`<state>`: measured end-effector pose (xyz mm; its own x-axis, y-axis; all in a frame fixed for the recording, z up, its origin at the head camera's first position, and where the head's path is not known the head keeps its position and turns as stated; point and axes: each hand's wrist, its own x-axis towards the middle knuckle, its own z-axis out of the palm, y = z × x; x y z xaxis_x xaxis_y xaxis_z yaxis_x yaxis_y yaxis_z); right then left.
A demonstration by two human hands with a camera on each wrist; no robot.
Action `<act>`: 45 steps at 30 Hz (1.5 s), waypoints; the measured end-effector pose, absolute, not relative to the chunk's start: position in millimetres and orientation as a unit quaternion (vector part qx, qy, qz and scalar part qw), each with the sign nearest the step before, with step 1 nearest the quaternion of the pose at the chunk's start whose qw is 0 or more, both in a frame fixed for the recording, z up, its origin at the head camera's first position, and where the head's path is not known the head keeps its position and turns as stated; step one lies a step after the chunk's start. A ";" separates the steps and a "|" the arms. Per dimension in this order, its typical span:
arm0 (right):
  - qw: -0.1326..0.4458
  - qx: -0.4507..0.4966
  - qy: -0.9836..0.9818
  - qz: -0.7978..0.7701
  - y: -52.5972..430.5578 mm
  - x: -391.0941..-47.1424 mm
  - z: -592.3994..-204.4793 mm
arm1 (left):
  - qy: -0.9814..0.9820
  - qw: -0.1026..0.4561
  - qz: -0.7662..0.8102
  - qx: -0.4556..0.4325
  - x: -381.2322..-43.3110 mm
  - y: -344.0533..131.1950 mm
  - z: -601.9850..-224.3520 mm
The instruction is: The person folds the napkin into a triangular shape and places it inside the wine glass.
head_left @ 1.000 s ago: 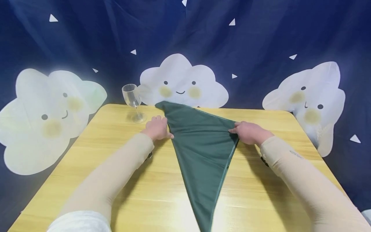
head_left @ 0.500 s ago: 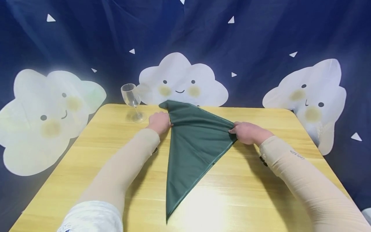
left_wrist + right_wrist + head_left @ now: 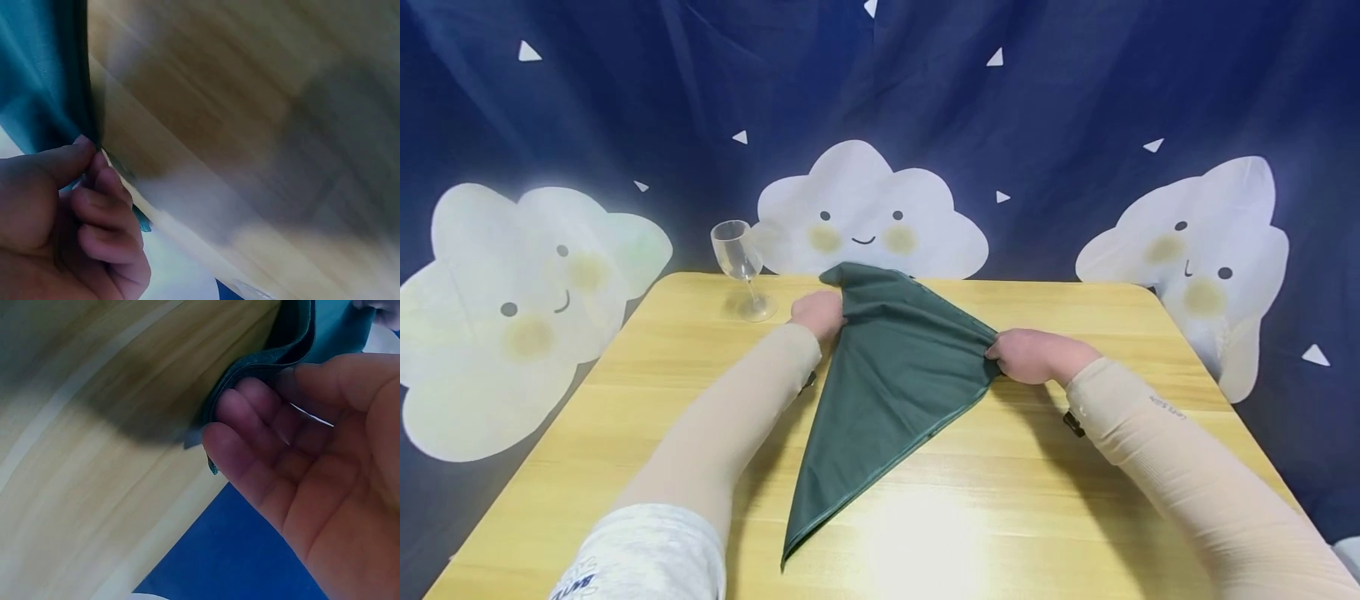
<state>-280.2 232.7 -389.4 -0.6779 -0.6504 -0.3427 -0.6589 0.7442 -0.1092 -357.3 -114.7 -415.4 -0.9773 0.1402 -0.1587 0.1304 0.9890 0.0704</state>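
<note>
A dark green cloth point(image 3: 887, 375) with hemmed edges hangs between my two hands, its long point trailing toward the near left. My left hand point(image 3: 817, 315) pinches its left edge between thumb and fingertips, as the left wrist view point(image 3: 81, 212) shows up close. On the other side, my right hand point(image 3: 1033, 356) holds the right corner, with gathered folds running out from the grip. In the right wrist view the fingers point(image 3: 244, 437) curl against a folded layer of cloth point(image 3: 269, 359). The top corner of the cloth flops over beyond my left hand.
An upright clear wine glass point(image 3: 741, 258) stands at the back left, close beyond my left hand. The light wooden table point(image 3: 1037, 500) ends just behind the cloth. A dark blue curtain point(image 3: 1037, 108) with white clouds hangs behind it.
My left hand has slid up the cloth's left edge, and its spread fingers have come together on it. The lower point has swung left; my right hand has shifted slightly left and nearer.
</note>
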 end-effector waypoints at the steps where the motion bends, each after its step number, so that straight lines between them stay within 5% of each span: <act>1: 0.187 -0.351 0.918 0.005 232.8 -280.6 -388.8 | 0.993 0.085 0.035 0.070 -356.3 -116.2 -414.7; 45: 0.186 -0.338 0.922 -0.023 233.2 -286.1 -385.7 | 0.967 0.147 -0.052 0.201 -292.6 -106.6 -394.1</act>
